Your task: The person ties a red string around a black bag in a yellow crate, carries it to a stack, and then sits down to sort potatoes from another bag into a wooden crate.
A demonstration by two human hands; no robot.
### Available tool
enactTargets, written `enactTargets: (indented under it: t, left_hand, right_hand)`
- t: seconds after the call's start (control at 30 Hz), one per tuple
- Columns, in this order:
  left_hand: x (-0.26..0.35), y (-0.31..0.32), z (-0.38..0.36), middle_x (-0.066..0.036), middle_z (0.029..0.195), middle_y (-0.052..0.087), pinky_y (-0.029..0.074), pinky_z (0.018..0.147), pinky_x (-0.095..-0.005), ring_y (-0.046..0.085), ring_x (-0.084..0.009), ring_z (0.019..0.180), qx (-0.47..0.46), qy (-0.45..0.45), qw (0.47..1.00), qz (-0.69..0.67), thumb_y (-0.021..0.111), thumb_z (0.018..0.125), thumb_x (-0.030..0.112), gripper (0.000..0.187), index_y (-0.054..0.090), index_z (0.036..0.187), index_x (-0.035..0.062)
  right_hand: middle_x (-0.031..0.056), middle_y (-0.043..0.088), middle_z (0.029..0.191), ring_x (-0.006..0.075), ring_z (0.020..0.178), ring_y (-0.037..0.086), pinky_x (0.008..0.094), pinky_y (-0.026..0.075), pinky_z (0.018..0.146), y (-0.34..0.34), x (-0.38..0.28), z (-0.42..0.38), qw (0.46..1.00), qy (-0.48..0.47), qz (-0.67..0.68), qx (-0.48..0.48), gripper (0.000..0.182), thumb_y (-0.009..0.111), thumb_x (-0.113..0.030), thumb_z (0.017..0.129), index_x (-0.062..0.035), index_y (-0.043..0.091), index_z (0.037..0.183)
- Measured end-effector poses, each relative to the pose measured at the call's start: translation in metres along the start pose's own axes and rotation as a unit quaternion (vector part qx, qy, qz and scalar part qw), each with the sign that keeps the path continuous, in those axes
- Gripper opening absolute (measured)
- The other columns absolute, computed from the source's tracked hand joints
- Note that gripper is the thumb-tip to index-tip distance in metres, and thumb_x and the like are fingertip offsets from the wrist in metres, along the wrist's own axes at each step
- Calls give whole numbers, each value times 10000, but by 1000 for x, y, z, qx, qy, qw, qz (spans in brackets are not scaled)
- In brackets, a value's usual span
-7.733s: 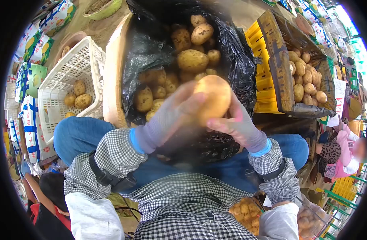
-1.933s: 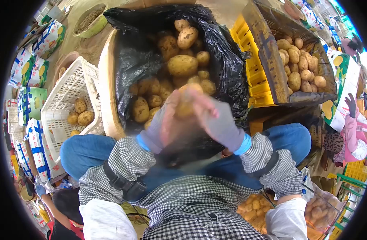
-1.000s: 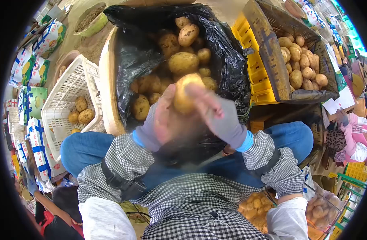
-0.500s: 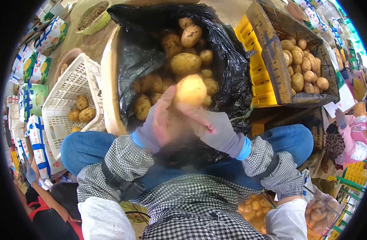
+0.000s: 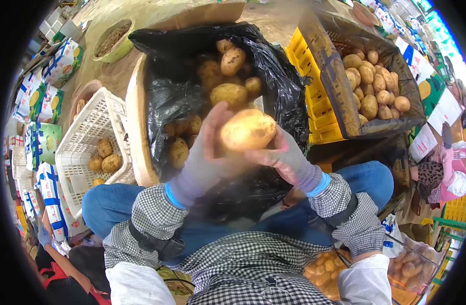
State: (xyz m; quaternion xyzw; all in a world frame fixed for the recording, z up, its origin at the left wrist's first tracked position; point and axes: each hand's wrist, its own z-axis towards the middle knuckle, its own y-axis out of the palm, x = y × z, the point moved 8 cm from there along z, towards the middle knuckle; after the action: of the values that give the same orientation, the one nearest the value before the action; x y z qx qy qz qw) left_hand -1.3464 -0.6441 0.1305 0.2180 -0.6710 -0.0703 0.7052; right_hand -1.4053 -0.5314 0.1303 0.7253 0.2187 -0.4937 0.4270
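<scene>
Squarely between left hand (image 5: 208,150) and right hand (image 5: 287,158) sits a potato (image 5: 247,130).

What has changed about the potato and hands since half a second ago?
The potato has turned, its long axis now running side to side. The right hand has moved from its lower part toward its right end; the left hand still supports its left. The potatoes in the white basket look unchanged.

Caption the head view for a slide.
Grey-gloved left hand and right hand hold a yellow oval potato over yellow-brown potatoes in a crumpled black plastic liner.
</scene>
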Motion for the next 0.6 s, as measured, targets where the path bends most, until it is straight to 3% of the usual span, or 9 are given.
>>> enactTargets:
  t: [0.13,0.23,0.33,0.37,0.47,0.57,0.6]
  left_hand:
    - [-2,3,1,-83,1350,456,353,1085,-343,440,-189,1267,-67,-73,993,60,778,727,-18,863,306,1446,53]
    - [6,16,-3,-81,1365,453,363,1083,-347,459,-193,1255,-55,-150,986,-48,763,737,-18,859,300,1455,69]
    - [4,24,-7,-76,1372,451,370,1081,-353,471,-201,1250,-42,-200,964,-168,757,743,-10,858,293,1460,76]
    - [4,25,-7,-75,1370,453,374,1079,-355,475,-202,1248,-50,-201,962,-177,755,745,-9,859,290,1462,78]
    - [0,22,-8,-69,1359,460,390,1067,-362,477,-202,1247,-46,-200,958,-200,755,744,-8,850,296,1454,76]
    - [-7,11,-8,-71,1342,470,410,1052,-359,484,-192,1236,-19,-174,973,-151,769,724,-13,842,317,1431,57]
    - [-9,7,-8,-73,1335,473,416,1046,-357,487,-188,1230,-8,-159,979,-123,776,715,-15,840,325,1421,48]
  right_hand:
    - [73,560,1227,140,1123,546,278,454,971,4,-11,1,1000,10,-6,22,598,714,-111,853,-4,428,1367]
    - [86,594,1171,148,1040,602,270,506,897,0,-13,-1,992,-71,-103,35,467,613,-169,937,3,459,1343]
    - [104,624,1108,159,947,645,264,548,809,-23,-6,5,991,-57,-105,57,400,476,-252,1009,9,501,1311]
    - [113,637,1083,166,892,666,256,566,751,-23,-15,-2,990,-31,-128,54,445,376,-314,1037,19,523,1293]
    - [106,638,1094,152,918,660,240,563,743,-19,-21,-4,996,-8,-54,74,461,435,-338,1019,28,526,1285]
    - [138,600,1179,192,1048,621,289,537,850,-16,-20,-5,993,7,-101,63,539,566,-368,955,25,492,1316]
    - [137,560,1242,200,1108,580,305,498,906,-15,-28,-5,971,-65,-219,68,580,599,-375,932,21,471,1336]
